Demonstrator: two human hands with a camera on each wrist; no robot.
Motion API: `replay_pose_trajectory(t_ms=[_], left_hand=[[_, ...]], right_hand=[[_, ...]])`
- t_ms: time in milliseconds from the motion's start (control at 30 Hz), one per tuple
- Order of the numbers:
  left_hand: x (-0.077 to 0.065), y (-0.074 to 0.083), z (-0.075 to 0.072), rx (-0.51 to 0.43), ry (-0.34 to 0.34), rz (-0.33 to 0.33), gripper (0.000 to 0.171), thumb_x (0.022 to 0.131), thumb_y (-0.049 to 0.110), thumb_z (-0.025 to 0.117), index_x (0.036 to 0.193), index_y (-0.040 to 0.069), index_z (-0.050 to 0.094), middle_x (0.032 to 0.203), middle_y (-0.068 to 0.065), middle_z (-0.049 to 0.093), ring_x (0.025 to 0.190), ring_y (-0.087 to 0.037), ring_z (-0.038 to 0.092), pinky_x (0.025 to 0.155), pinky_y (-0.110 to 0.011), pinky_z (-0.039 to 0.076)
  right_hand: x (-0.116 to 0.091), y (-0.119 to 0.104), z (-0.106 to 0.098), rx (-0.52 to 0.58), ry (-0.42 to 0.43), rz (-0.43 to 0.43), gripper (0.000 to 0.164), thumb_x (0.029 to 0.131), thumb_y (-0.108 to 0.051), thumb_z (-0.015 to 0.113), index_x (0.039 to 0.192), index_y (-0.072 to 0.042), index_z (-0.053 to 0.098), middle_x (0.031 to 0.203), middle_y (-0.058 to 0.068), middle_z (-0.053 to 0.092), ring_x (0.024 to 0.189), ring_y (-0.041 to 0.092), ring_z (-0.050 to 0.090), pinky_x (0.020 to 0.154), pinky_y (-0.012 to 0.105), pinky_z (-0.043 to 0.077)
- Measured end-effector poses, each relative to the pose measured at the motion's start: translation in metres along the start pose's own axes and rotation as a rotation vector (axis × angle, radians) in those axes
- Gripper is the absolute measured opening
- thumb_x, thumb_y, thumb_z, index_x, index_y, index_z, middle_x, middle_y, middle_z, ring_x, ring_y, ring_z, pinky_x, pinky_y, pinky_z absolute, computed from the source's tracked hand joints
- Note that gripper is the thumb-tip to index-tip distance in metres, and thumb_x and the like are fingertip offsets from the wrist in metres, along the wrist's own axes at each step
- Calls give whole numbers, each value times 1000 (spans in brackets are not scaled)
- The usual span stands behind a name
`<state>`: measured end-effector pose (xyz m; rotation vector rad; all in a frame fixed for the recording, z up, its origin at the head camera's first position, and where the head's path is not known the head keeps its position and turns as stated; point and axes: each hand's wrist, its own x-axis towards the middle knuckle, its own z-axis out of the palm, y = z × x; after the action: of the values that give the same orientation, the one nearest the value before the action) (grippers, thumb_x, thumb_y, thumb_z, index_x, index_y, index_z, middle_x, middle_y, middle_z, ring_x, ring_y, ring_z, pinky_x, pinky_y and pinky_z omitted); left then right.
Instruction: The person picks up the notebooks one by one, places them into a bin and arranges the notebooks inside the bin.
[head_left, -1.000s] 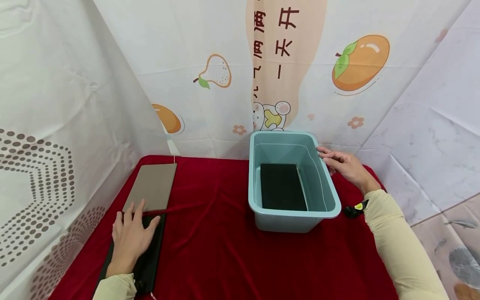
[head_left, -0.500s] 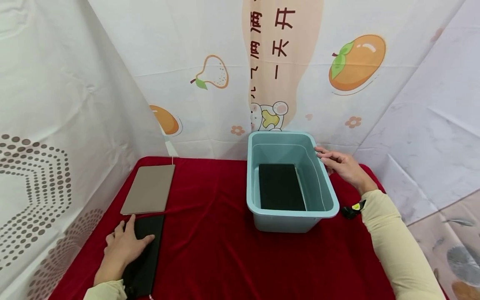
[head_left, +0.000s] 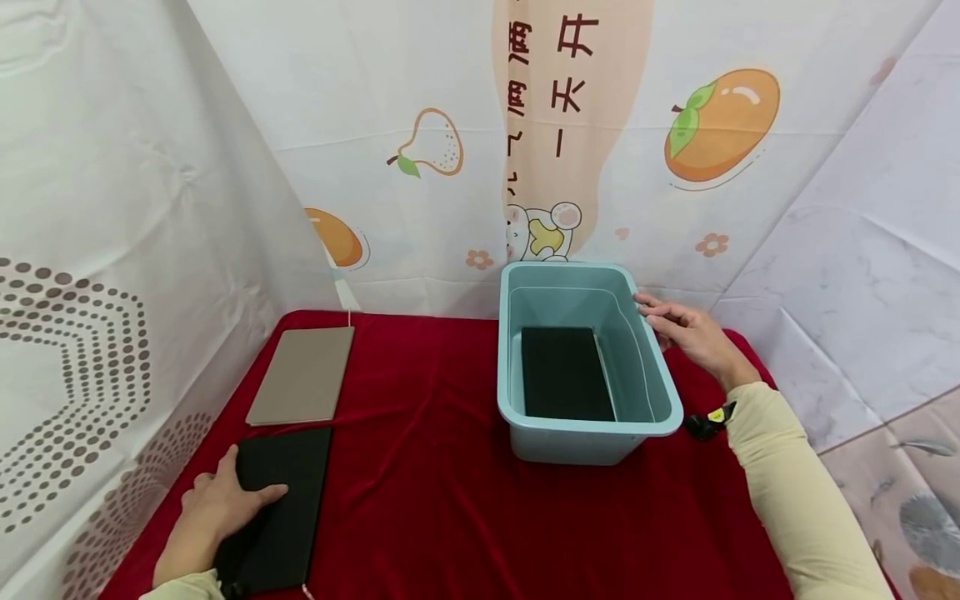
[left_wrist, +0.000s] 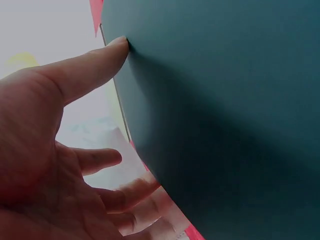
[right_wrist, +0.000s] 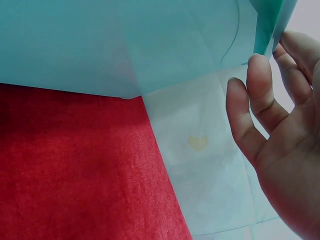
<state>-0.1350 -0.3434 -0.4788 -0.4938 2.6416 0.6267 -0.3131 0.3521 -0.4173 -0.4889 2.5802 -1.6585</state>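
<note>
A black notebook (head_left: 288,508) lies on the red cloth at the near left. At its left edge is my left hand (head_left: 217,504); the thumb reaches onto the cover and the other fingers extend beside the edge. In the left wrist view, the thumb (left_wrist: 100,65) touches the dark cover, and the fingers are loosely bent past its border. My right hand (head_left: 693,337) rests fingertips on the right rim of a light blue plastic bin (head_left: 581,450), toward its far corner. Fingers of this hand (right_wrist: 285,110) look relaxed in the right wrist view. Inside the bin lies another black notebook (head_left: 566,375).
Just beyond the near black notebook lies a grey-beige notebook (head_left: 303,375). Red cloth (head_left: 420,483) covers the table between notebooks and bin. White printed curtains (head_left: 450,225) stand right behind the bin and along both sides.
My left hand has drawn back toward me and leftward, from the grey-beige notebook's near edge to the black notebook's left edge. The right hand stays at the bin's rim.
</note>
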Motion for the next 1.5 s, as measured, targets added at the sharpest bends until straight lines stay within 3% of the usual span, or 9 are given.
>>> replay_pose_trajectory(t_ms=[233,467,600,767,933,1300,1500], left_hand=[[5,-5,-4,6,-31,-22,141,75,74,74,154,-17,-1,138,-60,14,122,-78,20,103,-83,23],[7,-8,-5,7,-16,-45,143,68,78,77,150,-19,11,136,-57,23,122,-76,26,101,-80,29],[7,-8,-5,-1,-20,-70,146,65,77,80,147,-21,10,134,-57,25,121,-75,27,103,-78,30],[8,-9,-6,-29,-29,-84,147,66,75,81,148,-21,7,136,-56,24,122,-74,27,104,-78,31],[13,-14,-6,-70,-39,-78,147,68,73,81,148,-23,4,139,-55,22,124,-73,24,105,-78,29],[11,-17,-5,-22,-54,-88,144,66,77,80,140,-27,13,135,-54,32,120,-68,39,103,-73,37],[9,-13,-6,-20,-36,-90,142,66,77,80,140,-25,14,134,-55,30,120,-73,32,101,-76,33]], right_hand=[[0,1,1,-1,8,5,36,106,-24,56,128,3,65,157,-2,49,94,4,66,73,25,56],[0,1,1,-1,9,22,38,106,-26,56,129,3,64,158,-3,48,100,1,65,74,24,56],[1,0,2,3,8,22,38,106,-25,55,130,3,63,157,-5,49,105,-1,65,75,25,57],[1,-1,2,-3,10,25,38,106,-27,56,130,2,64,157,-6,49,113,-3,62,76,23,57],[0,1,1,1,15,13,37,106,-25,55,129,4,63,156,-8,50,109,-3,63,75,23,57],[-1,2,3,3,8,11,37,106,-25,55,130,3,63,157,-5,49,110,-2,63,76,23,57],[-1,2,2,11,11,15,38,106,-26,55,129,3,63,156,-8,50,115,-4,61,76,22,57]])
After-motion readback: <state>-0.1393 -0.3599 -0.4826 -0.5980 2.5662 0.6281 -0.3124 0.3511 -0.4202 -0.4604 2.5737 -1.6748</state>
